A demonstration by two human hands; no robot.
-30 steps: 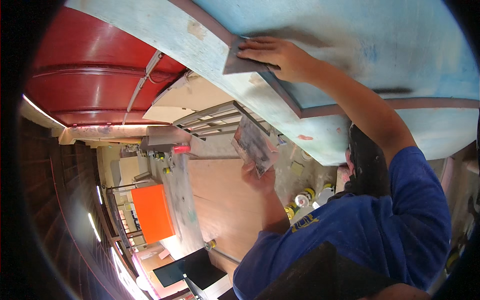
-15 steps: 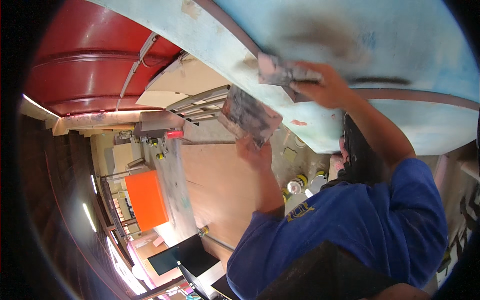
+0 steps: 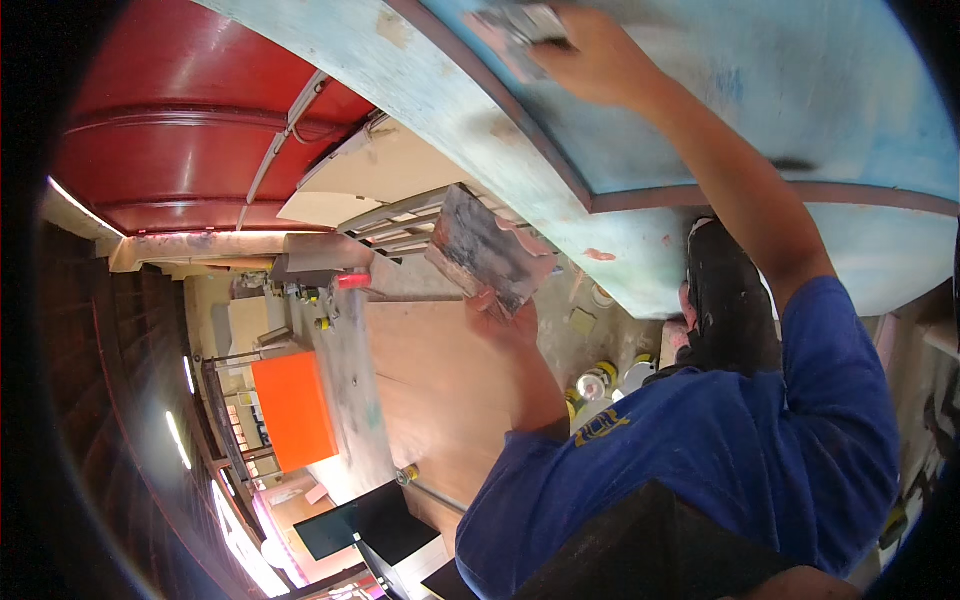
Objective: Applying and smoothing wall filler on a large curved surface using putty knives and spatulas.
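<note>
My left hand [image 3: 503,322] grips the lower edge of a flat rectangular putty board [image 3: 478,240]. Grey smears cover its face, and pinkish putty lies along one edge. Higher up, my right hand [image 3: 595,58] is closed around a wide putty spreader [image 3: 540,24], blurred by motion, with pinkish putty on its blade. The spreader is at the light-blue panel [image 3: 660,125], beside the brownish strip [image 3: 490,85] along the panel's inner edge. Whether the blade touches the surface cannot be made out.
A pale-blue frame [image 3: 440,75] borders the panel, with small pink patches low on it. Metal rails [image 3: 395,222] stand behind the board. Cans [image 3: 597,380] sit on the floor near my body. Further left are an orange panel [image 3: 295,410], a brown sheet [image 3: 430,370] and a red surface [image 3: 220,80].
My right hand has swept the spreader up and to the left, from the strip's corner onto the blue panel. The putty board in my left hand has shifted slightly and turned.
</note>
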